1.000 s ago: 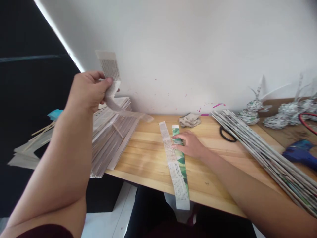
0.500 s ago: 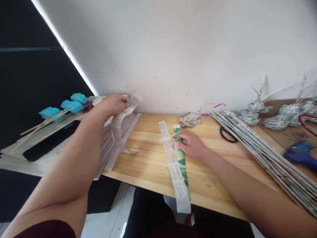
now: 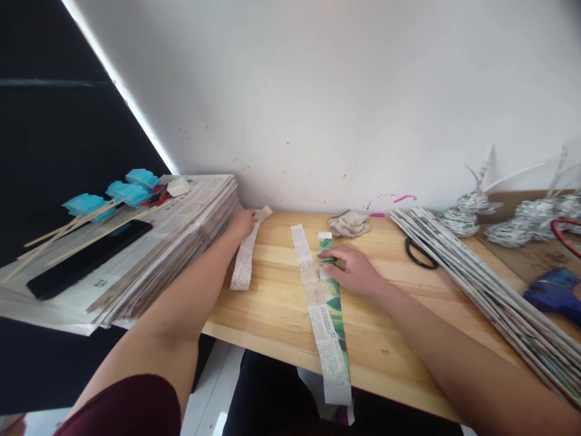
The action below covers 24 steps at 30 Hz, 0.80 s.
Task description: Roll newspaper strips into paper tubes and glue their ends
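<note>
Beside the paper stack, my left hand point(image 3: 244, 223) is closed on a loose newspaper strip point(image 3: 244, 260), which trails toward me over the table. My right hand point(image 3: 353, 269) rests over the upper part of a green-patterned paper strip point(image 3: 333, 297). Its fingers are pinched around something small and dark that I cannot make out. Just left of that lies a long printed newspaper strip point(image 3: 313, 284), partly overlapping the green one. The lower ends of both reach past the table's front edge.
At left a newspaper stack point(image 3: 195, 224) carries a black phone point(image 3: 91, 257), thin sticks and blue paper flowers point(image 3: 129, 192). A crumpled cloth point(image 3: 349, 224) lies by the wall. Rolled paper sticks point(image 3: 472, 284), black-handled scissors point(image 3: 421, 254), a blue glue gun point(image 3: 554, 293) and woven paper pieces point(image 3: 460, 215) are at right.
My left hand has come down from above the stack to the table beside it, moving right with the newspaper strip. My right hand has stayed on the green strip.
</note>
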### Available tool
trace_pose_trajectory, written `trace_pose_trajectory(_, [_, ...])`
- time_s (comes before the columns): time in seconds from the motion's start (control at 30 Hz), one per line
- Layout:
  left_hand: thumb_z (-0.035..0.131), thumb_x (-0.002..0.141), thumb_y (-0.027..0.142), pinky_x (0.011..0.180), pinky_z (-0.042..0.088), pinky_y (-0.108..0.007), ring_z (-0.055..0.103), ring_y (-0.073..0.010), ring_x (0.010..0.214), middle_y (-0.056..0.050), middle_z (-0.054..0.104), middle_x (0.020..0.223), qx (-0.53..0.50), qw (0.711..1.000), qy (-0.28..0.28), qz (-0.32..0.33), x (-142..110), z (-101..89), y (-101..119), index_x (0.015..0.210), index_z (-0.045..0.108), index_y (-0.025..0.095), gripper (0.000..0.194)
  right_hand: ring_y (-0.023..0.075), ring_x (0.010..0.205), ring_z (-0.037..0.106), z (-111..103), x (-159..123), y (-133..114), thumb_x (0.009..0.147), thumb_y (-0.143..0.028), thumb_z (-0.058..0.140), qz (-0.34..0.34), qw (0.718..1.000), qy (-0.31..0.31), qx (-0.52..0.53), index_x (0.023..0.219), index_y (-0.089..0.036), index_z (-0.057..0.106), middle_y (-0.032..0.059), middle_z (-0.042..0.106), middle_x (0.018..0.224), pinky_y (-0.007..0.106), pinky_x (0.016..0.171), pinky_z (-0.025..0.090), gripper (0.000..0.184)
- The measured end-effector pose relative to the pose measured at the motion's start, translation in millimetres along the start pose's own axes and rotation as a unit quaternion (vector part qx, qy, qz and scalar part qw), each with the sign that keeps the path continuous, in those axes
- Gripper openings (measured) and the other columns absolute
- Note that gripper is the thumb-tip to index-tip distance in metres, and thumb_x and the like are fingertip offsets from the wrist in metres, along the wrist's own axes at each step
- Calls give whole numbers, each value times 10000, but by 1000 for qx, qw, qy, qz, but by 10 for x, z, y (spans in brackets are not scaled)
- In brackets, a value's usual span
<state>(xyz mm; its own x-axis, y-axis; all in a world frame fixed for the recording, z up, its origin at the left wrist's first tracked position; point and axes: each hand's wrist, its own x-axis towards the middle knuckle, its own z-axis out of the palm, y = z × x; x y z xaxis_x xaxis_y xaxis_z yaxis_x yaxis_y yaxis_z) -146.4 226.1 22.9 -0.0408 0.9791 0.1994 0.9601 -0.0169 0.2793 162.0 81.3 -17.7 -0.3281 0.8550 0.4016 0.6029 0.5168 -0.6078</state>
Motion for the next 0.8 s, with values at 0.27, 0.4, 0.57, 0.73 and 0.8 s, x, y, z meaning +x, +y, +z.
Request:
trace_pose_trajectory(0.27, [470, 898, 229, 966, 413, -349, 608, -283, 1154, -190, 667, 1205, 48, 998, -29, -24, -257, -279, 13, 1400, 468, 119, 513, 232, 941, 647, 9, 15, 18, 831, -234, 625, -8, 1000, 0, -1, 992, -207, 734, 56, 746, 1005, 391, 871, 469, 196])
trace_pose_trajectory(0.4, [413, 928, 460, 963, 413, -368, 595, -314, 1174, -173, 674, 1193, 72, 996, -52, -9, -832, -550, -25, 1383, 491, 129, 567, 237, 966, 642, 9, 15, 22, 827, -237, 631, 0, 1000, 0, 4, 1001, -210, 736, 54, 743, 1023, 389, 873, 474, 205])
trace_pose_trajectory(0.57, [545, 780, 647, 826, 478, -369, 670, -311, 975, -120, 717, 1030, -3, 990, -137, -32, -1541, -560, -189, 1464, 382, 174, 847, 235, 956, 660, 9, 10, 5, 828, -252, 632, 29, 999, 1, 30, 977, -217, 747, 56, 747, 1012, 388, 868, 485, 192])
trace_pose_trajectory(0.73, [594, 786, 442, 800, 494, -338, 660, -254, 921, -81, 705, 1022, -128, 991, -28, -5, -1736, -374, -234, 1347, 543, 197, 614, 217, 907, 688, 4, 6, 28, 857, -346, 604, 91, 985, -4, 148, 960, -212, 753, 62, 751, 1006, 368, 834, 516, 226])
trace_pose_trajectory(0.8, [596, 782, 437, 706, 508, -314, 653, -210, 762, -51, 704, 898, -215, 976, -2, -34, -1708, -369, -221, 1343, 545, 193, 614, 222, 966, 680, -16, 11, 43, 857, -384, 604, 103, 972, 4, 210, 948, -199, 757, 70, 748, 1024, 368, 880, 504, 256])
